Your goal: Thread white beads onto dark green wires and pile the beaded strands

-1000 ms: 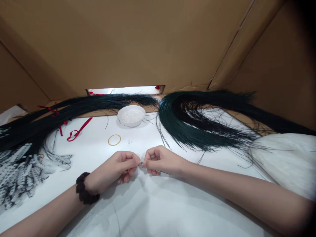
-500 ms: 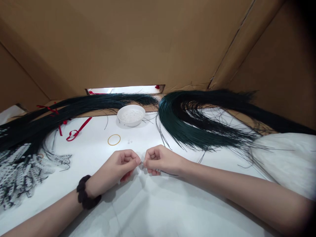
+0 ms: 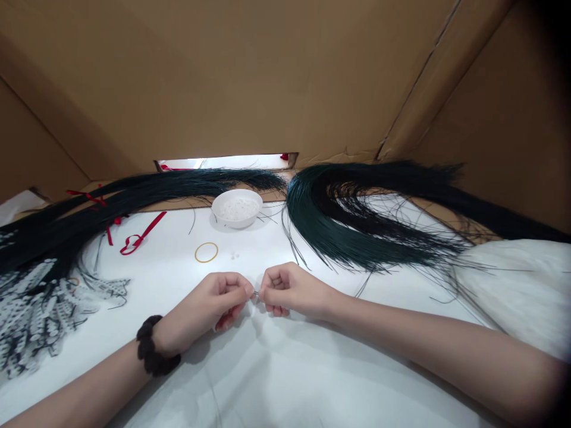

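Observation:
My left hand (image 3: 226,298), with a dark scrunchie (image 3: 154,351) on its wrist, is closed in a pinch. Just to its right, my right hand (image 3: 292,289) pinches too, the fingertips of both nearly meeting. A short piece of thin dark strand (image 3: 256,293) spans the small gap between them; the rest of it is hidden by the fingers. Beyond the hands, a few tiny white pieces (image 3: 234,255) lie on the white surface, beside a yellow rubber band (image 3: 206,252). Farther back stands a white bowl (image 3: 238,223) holding many small white bits.
A dark green strand bundle (image 3: 321,229) curves at the right, near a white plastic bag (image 3: 517,291). At left lies another bundle (image 3: 147,189) with white-beaded ends (image 3: 40,321) and a red ribbon (image 3: 145,233). Cardboard walls (image 3: 232,77) enclose the back and sides.
The loose dark strand end that showed below my right wrist is no longer visible there. My left hand has shifted very slightly; both hands keep their pinch.

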Available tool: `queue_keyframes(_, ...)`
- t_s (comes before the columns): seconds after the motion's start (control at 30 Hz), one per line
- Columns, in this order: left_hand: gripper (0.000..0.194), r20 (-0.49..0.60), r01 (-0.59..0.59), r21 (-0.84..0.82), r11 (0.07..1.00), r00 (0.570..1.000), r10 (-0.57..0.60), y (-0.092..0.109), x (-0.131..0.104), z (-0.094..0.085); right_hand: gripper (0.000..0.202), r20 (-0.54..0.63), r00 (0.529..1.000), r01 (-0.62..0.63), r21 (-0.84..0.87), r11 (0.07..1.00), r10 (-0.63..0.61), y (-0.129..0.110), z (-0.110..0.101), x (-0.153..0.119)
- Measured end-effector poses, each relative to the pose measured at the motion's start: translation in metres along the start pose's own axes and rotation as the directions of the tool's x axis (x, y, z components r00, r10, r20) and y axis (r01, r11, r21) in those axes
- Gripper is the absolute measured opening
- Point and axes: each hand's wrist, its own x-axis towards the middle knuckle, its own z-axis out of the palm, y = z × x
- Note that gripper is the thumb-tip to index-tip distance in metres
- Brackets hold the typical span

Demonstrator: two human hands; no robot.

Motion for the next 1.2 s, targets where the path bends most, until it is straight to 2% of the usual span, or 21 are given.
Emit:
queue_keyframes(0.17, 0.028, -0.083, -0.04, 0.045, 0.998, 0.996, 0.044, -0.006, -0.001, 0.006, 0.003, -0.039, 0.998, 0.058, -0.01, 0.998, -0.059, 0.003, 0.002, -0.002)
queue_keyframes(0.33, 0.028, -0.201, -0.09, 0.106, 0.99, 0.973, 0.11, -0.011, -0.003, 0.014, 0.002, -0.08, 0.989, 0.119, -0.04, 0.992, -0.122, 0.005, 0.005, -0.004)
queue_keyframes(0.6, 0.025, -0.24, -0.126, 0.191, 0.974, 0.956, 0.17, -0.008, -0.009, 0.02, 0.004, -0.104, 0.969, 0.214, -0.1, 0.972, -0.224, 0.009, 0.009, -0.005)
queue_keyframes(0.73, 0.023, -0.26, -0.137, 0.268, 0.954, 0.943, 0.208, -0.008, -0.012, 0.021, 0.008, -0.093, 0.975, 0.196, -0.065, 0.978, -0.202, 0.009, 0.008, -0.005)
queue_keyframes(1.0, 0.019, -0.254, -0.173, 0.571, 0.803, 0.892, 0.373, -0.01, -0.013, 0.02, 0.016, -0.096, 0.97, 0.211, -0.132, 0.969, -0.225, 0.013, 0.008, -0.004)
queue_keyframes(1.2, 0.018, -0.244, -0.119, 0.795, 0.595, 0.835, 0.493, -0.013, -0.016, 0.022, 0.015, -0.111, 0.959, 0.228, -0.236, 0.945, -0.259, 0.011, 0.009, -0.008)
